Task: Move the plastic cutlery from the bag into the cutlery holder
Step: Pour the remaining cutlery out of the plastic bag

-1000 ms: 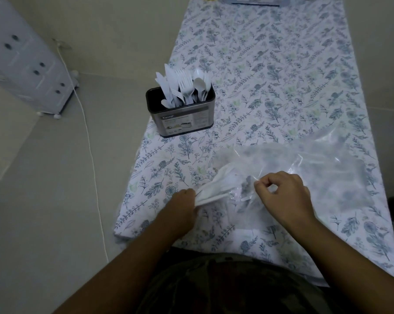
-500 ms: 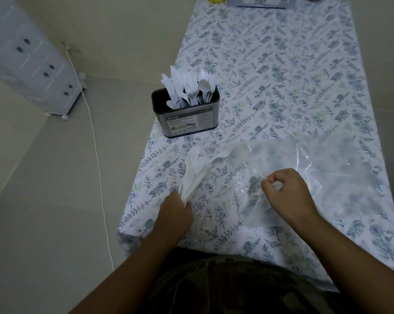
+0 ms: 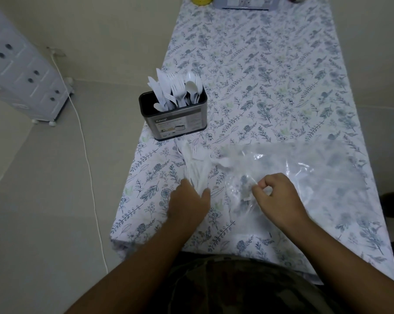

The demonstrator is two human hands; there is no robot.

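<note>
A clear plastic bag [image 3: 316,175] lies crumpled on the flowered tablecloth in front of me. My right hand [image 3: 275,196] pinches its near edge. My left hand [image 3: 189,200] grips the lower ends of a bundle of white plastic cutlery [image 3: 194,164], blurred by motion, which points up and away toward the holder. The metal cutlery holder [image 3: 180,123] stands near the table's left edge, a short way beyond the bundle, with several white knives, forks and spoons upright in it.
The table [image 3: 270,75] with the flowered cloth runs away from me; its left edge drops to the floor. A white cable [image 3: 82,141] trails over the floor beside a white drawer unit [image 3: 23,73]. A yellow object [image 3: 201,0] and a box sit at the far end.
My left hand has drawn the cutlery bundle out of the bag and swung it from lying sideways to pointing up toward the holder. My right hand keeps its pinch on the bag.
</note>
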